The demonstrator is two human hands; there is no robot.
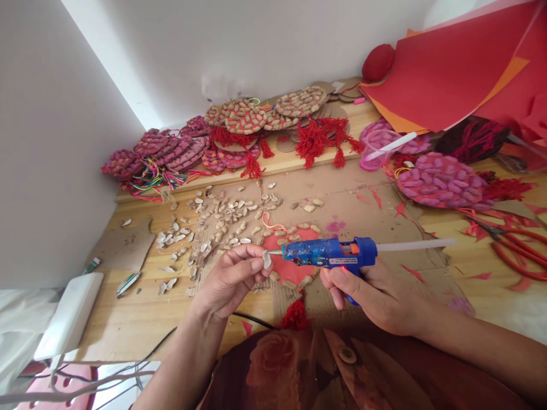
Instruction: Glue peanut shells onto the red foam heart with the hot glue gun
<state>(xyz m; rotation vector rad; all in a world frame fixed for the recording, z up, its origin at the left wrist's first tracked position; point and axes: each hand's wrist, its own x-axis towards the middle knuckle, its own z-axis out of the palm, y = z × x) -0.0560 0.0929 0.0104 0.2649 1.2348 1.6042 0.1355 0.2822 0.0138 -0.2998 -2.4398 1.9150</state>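
Note:
Between the thumb and fingers of my left hand (pixel 235 276) is a peanut shell half (pixel 266 260), its pale hollow side showing. My right hand (pixel 371 290) grips a blue hot glue gun (pixel 316 252), whose metal nozzle meets or nearly meets the shell. A clear glue stick (pixel 419 245) sticks out of the gun's back end. Below the gun lies a red disc (pixel 294 267) with peanut shells around its rim, an orange loop at the top and a red tassel (pixel 296 314) at the bottom. The gun hides part of the disc.
Loose peanut shells (pixel 231 213) lie across the cardboard (pixel 316 182) to the left. Finished shell discs (pixel 245 117) are piled along the back. At right are red-handled scissors (pixel 519 253), a pink shell disc (pixel 442 181) and red paper sheets (pixel 457 68). A white power strip (pixel 70 316) sits left.

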